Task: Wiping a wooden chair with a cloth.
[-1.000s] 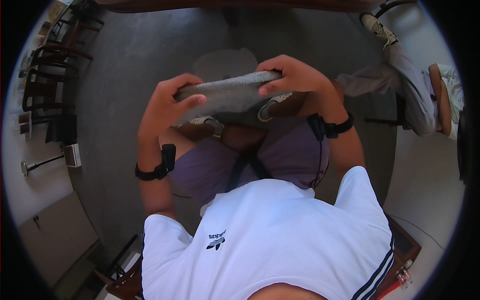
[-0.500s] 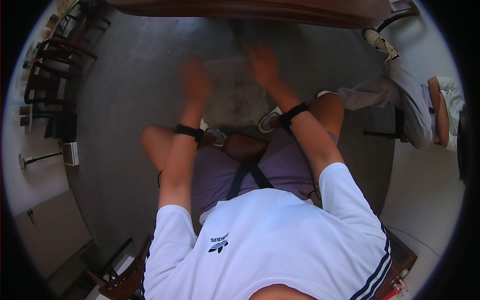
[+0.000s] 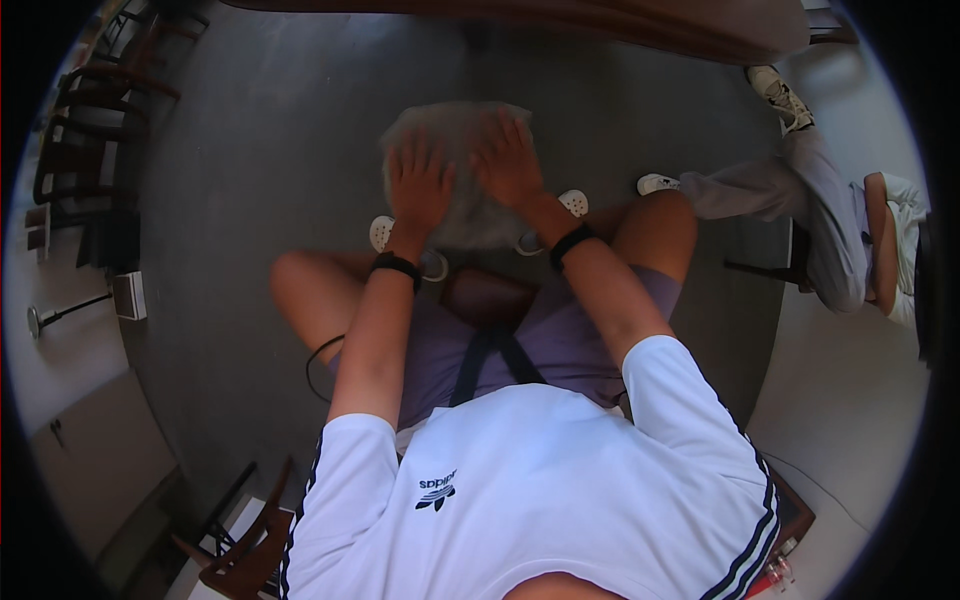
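A thin, see-through greyish sheet (image 3: 470,222), which looks like plastic film or a flat bag, is spread low in front of me between my feet. My left hand (image 3: 421,182) lies palm down over its left side with the fingers spread. Over the right side is my right hand (image 3: 507,160), also palm down with fingers apart and slightly blurred at the tips. Neither hand grips anything. Both seem to rest on the sheet, though how firmly they press I cannot tell.
My white shoes (image 3: 382,234) flank the sheet's near edge. A brown table edge (image 3: 520,25) crosses the far side. At right a seated person's grey-trousered leg (image 3: 745,190) reaches inward. Dark wooden chairs (image 3: 95,150) line the left, and a small stool seat (image 3: 490,297) shows between my thighs.
Both hands were blurred and raised farther apart; now they have come down and inward onto the sheet. The sheet's outline has become wider and more rumpled at its far edge.
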### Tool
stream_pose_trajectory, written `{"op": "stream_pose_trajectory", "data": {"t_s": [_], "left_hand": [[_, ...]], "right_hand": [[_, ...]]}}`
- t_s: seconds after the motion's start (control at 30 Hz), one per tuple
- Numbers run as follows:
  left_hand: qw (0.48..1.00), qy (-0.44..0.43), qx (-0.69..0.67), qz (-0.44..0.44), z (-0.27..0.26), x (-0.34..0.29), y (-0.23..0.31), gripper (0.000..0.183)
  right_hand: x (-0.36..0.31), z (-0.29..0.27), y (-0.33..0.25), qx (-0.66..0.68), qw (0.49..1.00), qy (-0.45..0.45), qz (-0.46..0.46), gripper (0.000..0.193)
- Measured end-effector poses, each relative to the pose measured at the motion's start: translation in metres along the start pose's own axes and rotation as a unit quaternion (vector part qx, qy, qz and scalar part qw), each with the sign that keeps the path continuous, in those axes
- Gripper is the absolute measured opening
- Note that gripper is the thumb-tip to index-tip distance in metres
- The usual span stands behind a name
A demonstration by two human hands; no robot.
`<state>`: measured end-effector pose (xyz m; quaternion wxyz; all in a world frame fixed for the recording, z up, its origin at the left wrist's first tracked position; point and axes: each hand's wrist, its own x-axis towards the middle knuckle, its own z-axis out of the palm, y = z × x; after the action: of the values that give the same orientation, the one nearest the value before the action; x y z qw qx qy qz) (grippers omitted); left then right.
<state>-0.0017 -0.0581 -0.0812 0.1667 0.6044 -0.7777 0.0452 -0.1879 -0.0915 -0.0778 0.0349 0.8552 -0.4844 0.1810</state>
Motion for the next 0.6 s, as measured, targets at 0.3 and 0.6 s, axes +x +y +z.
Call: {"op": "stream_pose_trajectory", "data": {"t_s": [0.3, 0.6], "left_hand": [[1.000, -0.004, 0.001, 0.002, -0.006, 0.014, -0.006, 0.049], [1.000, -0.022, 0.009, -0.003, -0.008, 0.028, -0.003, 0.051]], "right_hand": [[0.033, -0.021, 0.002, 0.013, 0.986, -0.155, 0.062, 0.053], [0.037, -0.011, 0.012, -0.054, 0.998, -0.001, 0.032, 0.054]]}}
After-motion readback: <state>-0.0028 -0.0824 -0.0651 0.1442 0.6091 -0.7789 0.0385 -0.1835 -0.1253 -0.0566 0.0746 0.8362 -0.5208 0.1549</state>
